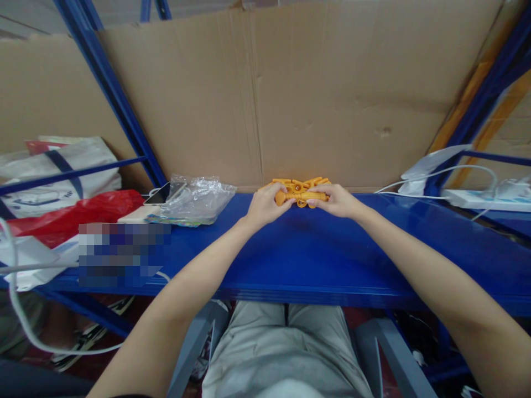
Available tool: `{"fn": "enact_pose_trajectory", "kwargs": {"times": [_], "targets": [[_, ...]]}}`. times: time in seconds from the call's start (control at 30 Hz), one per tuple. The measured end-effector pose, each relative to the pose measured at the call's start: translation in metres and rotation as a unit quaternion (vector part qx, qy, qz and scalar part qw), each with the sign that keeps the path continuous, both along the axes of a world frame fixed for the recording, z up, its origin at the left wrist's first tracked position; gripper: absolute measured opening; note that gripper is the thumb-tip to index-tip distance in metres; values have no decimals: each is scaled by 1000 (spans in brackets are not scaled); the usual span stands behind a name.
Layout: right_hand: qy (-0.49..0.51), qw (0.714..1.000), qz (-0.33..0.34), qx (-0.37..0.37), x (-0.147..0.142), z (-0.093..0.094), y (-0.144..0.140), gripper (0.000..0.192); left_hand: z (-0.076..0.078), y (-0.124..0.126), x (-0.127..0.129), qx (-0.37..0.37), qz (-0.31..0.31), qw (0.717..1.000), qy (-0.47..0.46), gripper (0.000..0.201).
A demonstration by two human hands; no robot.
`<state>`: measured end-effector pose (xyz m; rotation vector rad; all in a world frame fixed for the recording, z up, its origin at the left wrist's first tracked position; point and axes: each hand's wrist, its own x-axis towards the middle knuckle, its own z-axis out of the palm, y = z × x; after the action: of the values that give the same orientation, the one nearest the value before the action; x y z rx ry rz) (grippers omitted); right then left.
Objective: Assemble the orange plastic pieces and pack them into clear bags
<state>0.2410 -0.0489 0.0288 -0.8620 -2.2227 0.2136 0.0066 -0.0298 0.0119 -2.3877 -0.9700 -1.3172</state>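
Blue shelf (pixel 290 249), orange plastic toy (pixel 299 191) between both hands, left hand (pixel 265 204) and right hand (pixel 335 200) each in closed grip on it

Both bare arms stretch straight forward, the left hand (pixel 265 204) and right hand (pixel 337 200) close together (knuckles up), fingers (pixel 279 191) curled shut in a pinching grip.
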Motion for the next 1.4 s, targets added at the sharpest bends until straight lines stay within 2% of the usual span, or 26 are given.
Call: {"fn": "enact_pose_trajectory", "kwargs": {"times": [0.27,0.43,0.57,0.9,1.1,1.4], "targets": [[26,999,11,-39,0,-2,2,58,-1,-1,-2,40,20,999,28,24],[33,998,26,-53,0,-3,3,58,-2,-1,-2,42,26,998,39,23],[32,998,11,-43,-2,-7,5,57,-3,0,-1,39,29,998,42,22],[21,998,-33,-44,6,-19,20,54,-5,5,-2,-19,41,998,49,23],[25,996,-34,-74,18,-19,25,50,-8,11,-6,-52,67,996,38,24],[4,993,-77,-90,15,-18,23,46,-6,12,-6,-75,80,993,39,25]]}}
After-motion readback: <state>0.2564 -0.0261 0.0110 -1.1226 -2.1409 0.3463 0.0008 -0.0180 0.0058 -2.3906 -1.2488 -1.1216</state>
